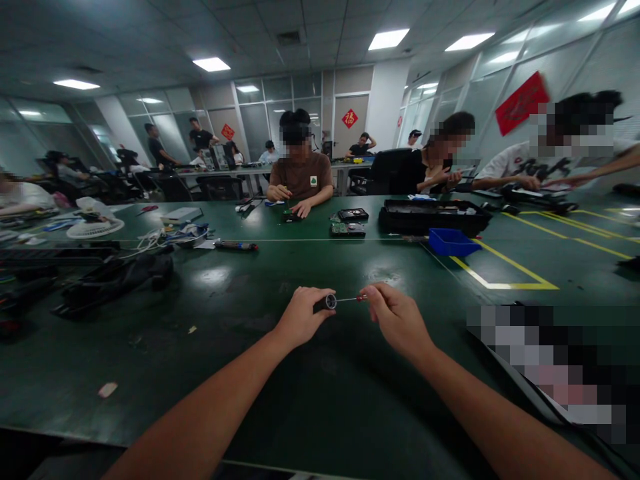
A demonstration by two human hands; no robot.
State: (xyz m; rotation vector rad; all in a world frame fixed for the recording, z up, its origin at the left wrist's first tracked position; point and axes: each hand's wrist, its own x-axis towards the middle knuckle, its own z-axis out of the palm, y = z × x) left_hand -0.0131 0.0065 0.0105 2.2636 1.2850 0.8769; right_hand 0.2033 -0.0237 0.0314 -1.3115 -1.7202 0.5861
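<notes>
In the head view my left hand [305, 312] is wrapped round a small dark cylindrical part [325, 303]. Its round end, with a pale rim, faces right and toward me. My right hand [395, 313] grips the red handle of a thin screwdriver [349, 299] between thumb and fingers. The metal shaft points left, and its tip meets or overlaps the cylinder's rim; whether it sits inside a screw is too small to tell. Both hands are above the green table [310, 400] near its middle.
Across the table a person [301, 170] works on a small device. Hard drives [349, 229], a black tray [435, 217] and a blue bin [453, 242] lie ahead. At left are a black casing [120, 280], cables and a white fan [95, 227]. Papers, partly pixelated, lie right.
</notes>
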